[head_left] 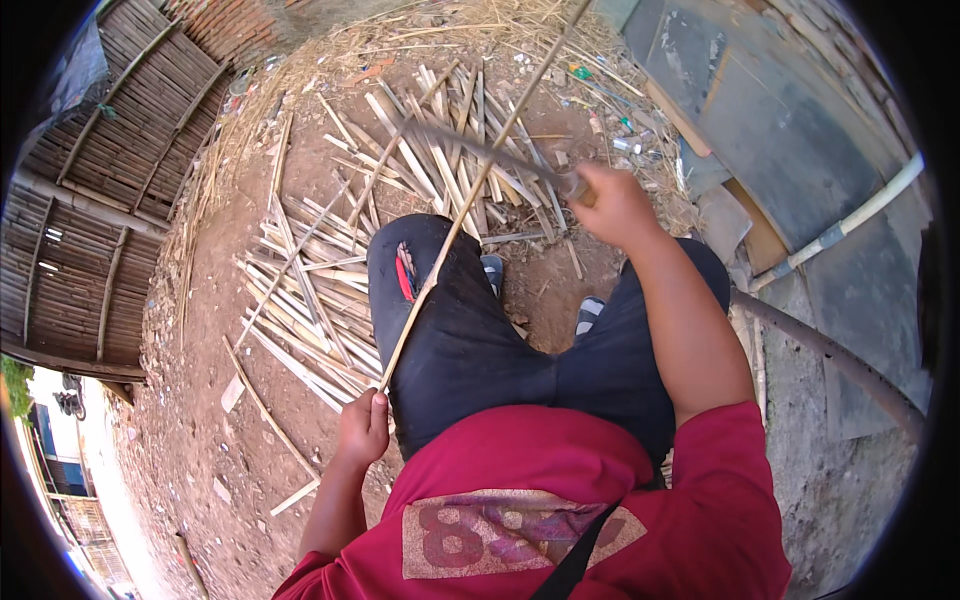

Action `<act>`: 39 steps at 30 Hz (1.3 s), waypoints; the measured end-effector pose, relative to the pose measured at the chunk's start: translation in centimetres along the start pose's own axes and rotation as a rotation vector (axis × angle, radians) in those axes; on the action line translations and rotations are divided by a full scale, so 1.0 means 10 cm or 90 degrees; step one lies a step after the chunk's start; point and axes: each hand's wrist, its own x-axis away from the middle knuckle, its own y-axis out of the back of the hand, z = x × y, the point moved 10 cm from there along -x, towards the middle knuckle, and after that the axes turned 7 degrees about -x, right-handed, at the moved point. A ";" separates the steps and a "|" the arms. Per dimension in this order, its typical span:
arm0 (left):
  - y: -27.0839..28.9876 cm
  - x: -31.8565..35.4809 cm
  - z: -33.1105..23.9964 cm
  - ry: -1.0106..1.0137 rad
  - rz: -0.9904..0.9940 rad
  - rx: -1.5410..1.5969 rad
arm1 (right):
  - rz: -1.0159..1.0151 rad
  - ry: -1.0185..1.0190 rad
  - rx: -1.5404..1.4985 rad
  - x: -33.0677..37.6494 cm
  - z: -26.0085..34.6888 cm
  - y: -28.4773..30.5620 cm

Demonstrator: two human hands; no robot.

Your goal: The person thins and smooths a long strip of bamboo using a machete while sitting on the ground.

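My left hand (362,428) is closed around the near end of a long, thin bamboo strip (418,303). The strip slants up and away across my left thigh, past the top of the view. My right hand (616,208) grips a machete (520,166) by its handle, out beyond my right knee. Its dark blade points left and crosses the strip beyond my knees; whether they touch I cannot tell. Split bamboo pieces lie in a heap (312,290) left of my left leg, and another heap (425,150) spreads on the ground ahead.
Bamboo-slat walls (110,225) stand at the left, a brick wall (225,30) behind. Grey sheets (790,130) with a pale pole (850,225) and a dark curved bar (835,350) flank my right. Straw and litter (625,145) cover the dirt at the far right.
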 end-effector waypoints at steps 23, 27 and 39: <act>0.04 -0.02 -0.02 0.006 0.005 -0.030 | -0.014 0.024 0.078 -0.03 -0.03 0.05; 0.05 -0.03 -0.09 -0.036 -0.025 -0.025 | -0.205 -0.133 -0.025 -0.07 -0.48 0.27; 0.02 -0.03 -0.03 -0.008 -0.004 -0.028 | 0.001 -0.045 -0.045 -0.08 -0.26 -0.07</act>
